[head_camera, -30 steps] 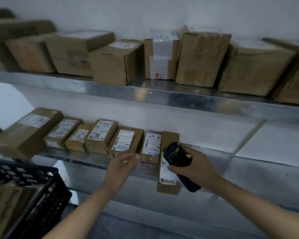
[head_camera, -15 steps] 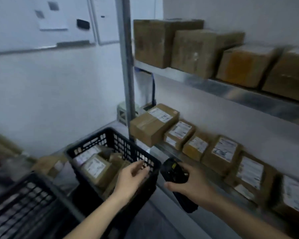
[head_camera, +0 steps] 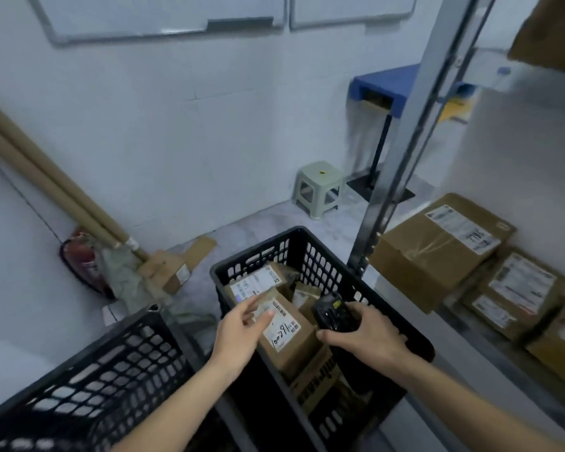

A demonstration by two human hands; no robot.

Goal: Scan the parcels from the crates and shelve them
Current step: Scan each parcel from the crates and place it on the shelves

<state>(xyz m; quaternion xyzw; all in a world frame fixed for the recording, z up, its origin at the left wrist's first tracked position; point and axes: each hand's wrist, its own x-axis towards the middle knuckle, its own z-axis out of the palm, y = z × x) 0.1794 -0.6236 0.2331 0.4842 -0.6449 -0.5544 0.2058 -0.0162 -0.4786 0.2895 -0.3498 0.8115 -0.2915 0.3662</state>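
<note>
A black plastic crate (head_camera: 294, 246) stands in front of me and holds several brown cardboard parcels with white labels. My left hand (head_camera: 242, 331) reaches into it with fingers apart, its fingertips on the label of the top parcel (head_camera: 291, 340). A second labelled parcel (head_camera: 258, 283) lies behind that one. My right hand (head_camera: 369, 337) grips a black handheld scanner (head_camera: 333, 313) over the crate's right side. On the shelf (head_camera: 490, 350) to the right lie several shelved parcels, the nearest a large box (head_camera: 437, 246).
A second black crate (head_camera: 88, 380) stands at the lower left. The shelf's metal upright (head_camera: 402, 151) rises just behind the first crate. A green stool (head_camera: 318, 187), a blue table (head_camera: 385, 83), cardboard tubes (head_camera: 46, 177) and scraps sit by the wall.
My view has swung left from the shelf to the crates. Both hands have moved from the shelf over to the crate, and my left hand now touches the top parcel.
</note>
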